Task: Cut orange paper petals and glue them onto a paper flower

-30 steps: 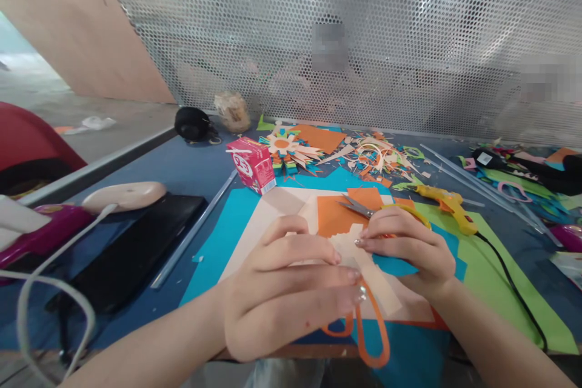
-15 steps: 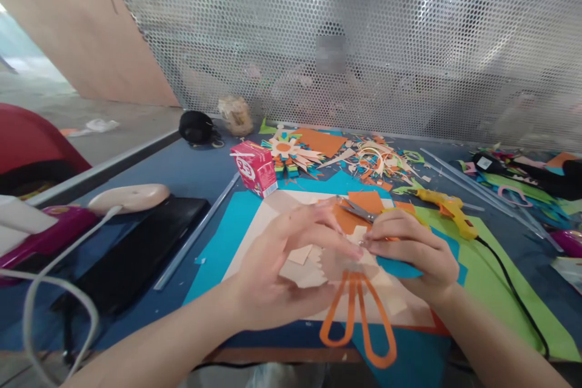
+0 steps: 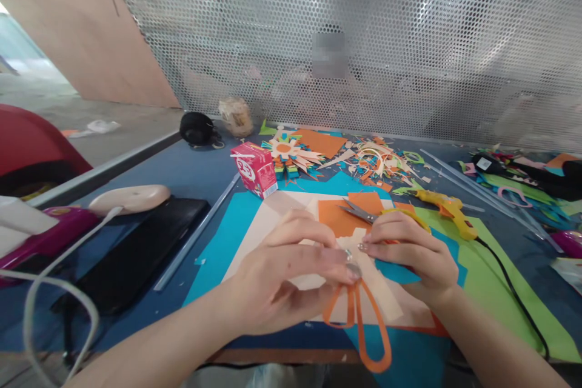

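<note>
My left hand (image 3: 291, 273) is closed, its fingertips pinching an orange paper cutout of narrow open loops (image 3: 375, 361) that hang down towards the table's front edge. My right hand (image 3: 409, 251) is curled, thumb and fingertips together at the edge of a cream paper strip (image 3: 384, 291). Whether those fingers grip the strip is hidden. Scissors (image 3: 361, 212) with yellow handles lie just behind the right hand, blades pointing left over an orange paper piece (image 3: 334, 215). Cream paper (image 3: 254, 242) and blue paper (image 3: 218, 254) spread beneath both hands.
A yellow glue gun (image 3: 448, 206) rests on green paper (image 3: 509, 279), its black cord running forward. A pink box (image 3: 254, 170) stands behind the left hand. Paper scraps (image 3: 377, 160) are heaped at the back. A black flat case (image 3: 140, 254) and white cable (image 3: 86, 239) lie left.
My left fingers have closed in and shifted, turning the orange loops slightly and partly covering the left one. More of the cream strip shows. My right hand has hardly moved.
</note>
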The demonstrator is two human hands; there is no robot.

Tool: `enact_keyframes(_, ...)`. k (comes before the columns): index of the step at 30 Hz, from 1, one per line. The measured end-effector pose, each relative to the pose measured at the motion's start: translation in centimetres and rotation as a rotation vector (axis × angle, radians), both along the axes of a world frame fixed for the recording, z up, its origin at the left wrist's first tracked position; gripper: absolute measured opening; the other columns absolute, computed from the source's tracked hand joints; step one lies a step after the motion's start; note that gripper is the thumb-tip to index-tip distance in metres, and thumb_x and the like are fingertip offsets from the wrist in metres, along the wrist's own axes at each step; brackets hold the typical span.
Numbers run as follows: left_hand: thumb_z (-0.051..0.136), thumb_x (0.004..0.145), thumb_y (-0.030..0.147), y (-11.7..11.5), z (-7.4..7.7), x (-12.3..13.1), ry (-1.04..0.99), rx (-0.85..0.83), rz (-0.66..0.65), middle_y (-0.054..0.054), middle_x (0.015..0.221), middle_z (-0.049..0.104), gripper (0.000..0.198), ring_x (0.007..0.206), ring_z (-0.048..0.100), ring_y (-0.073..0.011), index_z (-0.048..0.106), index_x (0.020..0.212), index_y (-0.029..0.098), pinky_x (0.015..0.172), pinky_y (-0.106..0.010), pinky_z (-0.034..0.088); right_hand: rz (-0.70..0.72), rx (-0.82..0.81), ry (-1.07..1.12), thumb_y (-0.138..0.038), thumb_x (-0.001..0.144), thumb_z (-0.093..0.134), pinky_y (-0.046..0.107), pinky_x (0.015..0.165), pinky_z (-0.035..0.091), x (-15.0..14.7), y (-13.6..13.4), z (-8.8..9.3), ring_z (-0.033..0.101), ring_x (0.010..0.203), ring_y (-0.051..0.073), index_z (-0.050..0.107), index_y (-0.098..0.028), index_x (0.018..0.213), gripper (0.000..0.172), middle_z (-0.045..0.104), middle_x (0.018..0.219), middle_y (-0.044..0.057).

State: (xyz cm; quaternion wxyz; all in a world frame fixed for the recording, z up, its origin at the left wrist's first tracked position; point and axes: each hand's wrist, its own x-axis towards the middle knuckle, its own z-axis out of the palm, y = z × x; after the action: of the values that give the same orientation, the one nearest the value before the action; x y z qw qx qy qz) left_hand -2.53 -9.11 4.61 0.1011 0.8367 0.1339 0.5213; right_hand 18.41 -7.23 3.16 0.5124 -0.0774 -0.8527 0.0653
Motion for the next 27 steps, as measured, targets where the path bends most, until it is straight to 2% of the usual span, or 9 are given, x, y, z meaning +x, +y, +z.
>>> enact_keyframes(3, 0.060, 0.081, 0.015, 0.0, 0.3, -0.2, 0.071, 0.092, 0.063, -0.002, 0.076, 0.067, 0.008, 0.066, 0.061, -0.0101, 0.065, 0.085, 0.019, 0.068, -0.024, 0.049, 0.004, -0.003, 0.002, -0.005, 0.089, 0.045, 0.035, 0.070, 0.055, 0.0, 0.0, -0.1, 0.062, 0.083, 0.018, 0.063, -0.010, 0.100, 0.021, 0.063, 0.086, 0.012)
enact_keyframes(8, 0.056, 0.084, 0.016, 0.0, 1.1, -0.8, 0.170, 0.155, 0.092, -0.002, 0.072, 0.066, 0.011, 0.064, 0.061, -0.0095, 0.067, 0.084, 0.018, 0.067, -0.022, 0.048, 0.008, 0.001, 0.000, -0.006, 0.089, 0.044, 0.036, 0.070, 0.055, 0.0, 0.1, -0.1, 0.062, 0.083, 0.018, 0.063, -0.010, 0.101, 0.022, 0.063, 0.087, 0.013)
enact_keyframes(10, 0.059, 0.082, 0.015, 0.0, 1.0, -0.8, 0.123, 0.144, 0.083, -0.001, 0.072, 0.067, 0.010, 0.064, 0.061, -0.0095, 0.066, 0.088, 0.019, 0.066, -0.023, 0.047, 0.003, 0.003, -0.007, -0.006, 0.089, 0.045, 0.035, 0.070, 0.055, 0.0, 0.1, 0.0, 0.062, 0.083, 0.018, 0.063, -0.011, 0.101, 0.022, 0.063, 0.087, 0.012)
enact_keyframes(13, 0.064, 0.079, 0.012, 0.2, 0.3, -0.2, -0.049, 0.103, 0.017, 0.004, 0.071, 0.069, 0.040, 0.068, 0.063, -0.0111, 0.055, 0.115, 0.025, 0.071, -0.026, 0.047, -0.014, 0.013, -0.007, -0.004, 0.087, 0.048, 0.035, 0.069, 0.056, 0.0, 0.1, 0.0, 0.062, 0.082, 0.018, 0.063, -0.011, 0.101, 0.023, 0.064, 0.087, 0.012)
enact_keyframes(16, 0.071, 0.074, 0.020, 0.4, -0.4, 0.5, -0.162, -0.015, -0.106, 0.002, 0.070, 0.071, 0.075, 0.076, 0.065, -0.0157, 0.032, 0.137, 0.018, 0.076, -0.030, 0.049, -0.038, 0.033, 0.022, -0.005, 0.086, 0.049, 0.035, 0.067, 0.056, 0.1, 0.0, 0.0, 0.062, 0.082, 0.019, 0.063, -0.012, 0.102, 0.023, 0.064, 0.087, 0.012)
enact_keyframes(19, 0.059, 0.081, 0.045, 0.6, -1.0, 0.6, -0.189, -0.180, -0.195, -0.003, 0.074, 0.071, 0.073, 0.083, 0.065, -0.0203, 0.028, 0.139, 0.014, 0.074, -0.034, 0.051, -0.075, 0.067, 0.027, -0.005, 0.085, 0.050, 0.035, 0.066, 0.056, 0.1, -0.1, 0.2, 0.062, 0.081, 0.019, 0.064, -0.012, 0.102, 0.023, 0.064, 0.086, 0.012)
enact_keyframes(22, 0.042, 0.086, 0.058, 0.7, -1.1, 0.1, -0.203, -0.190, -0.253, -0.004, 0.077, 0.073, 0.069, 0.086, 0.064, -0.0226, 0.030, 0.139, 0.016, 0.080, -0.039, 0.049, -0.088, 0.088, 0.031, -0.005, 0.085, 0.050, 0.034, 0.066, 0.056, 0.1, -0.2, 0.2, 0.063, 0.081, 0.019, 0.064, -0.012, 0.103, 0.024, 0.064, 0.086, 0.011)
enact_keyframes(24, 0.040, 0.089, 0.054, 0.8, -0.9, -0.2, -0.185, -0.191, -0.264, -0.004, 0.080, 0.074, 0.063, 0.089, 0.064, -0.0223, 0.032, 0.139, 0.016, 0.088, -0.042, 0.046, -0.094, 0.087, 0.032, -0.006, 0.086, 0.050, 0.034, 0.065, 0.056, 0.0, -0.3, 0.2, 0.063, 0.080, 0.018, 0.063, -0.014, 0.104, 0.024, 0.065, 0.085, 0.011)
enact_keyframes(27, 0.050, 0.088, 0.023, 0.7, -0.3, -0.3, -0.079, -0.160, -0.209, -0.003, 0.080, 0.074, 0.053, 0.090, 0.063, -0.0183, 0.032, 0.137, 0.013, 0.091, -0.038, 0.045, -0.114, 0.103, 0.022, -0.007, 0.087, 0.050, 0.033, 0.065, 0.056, 0.0, -0.4, 0.4, 0.063, 0.080, 0.018, 0.063, -0.014, 0.105, 0.024, 0.065, 0.083, 0.010)
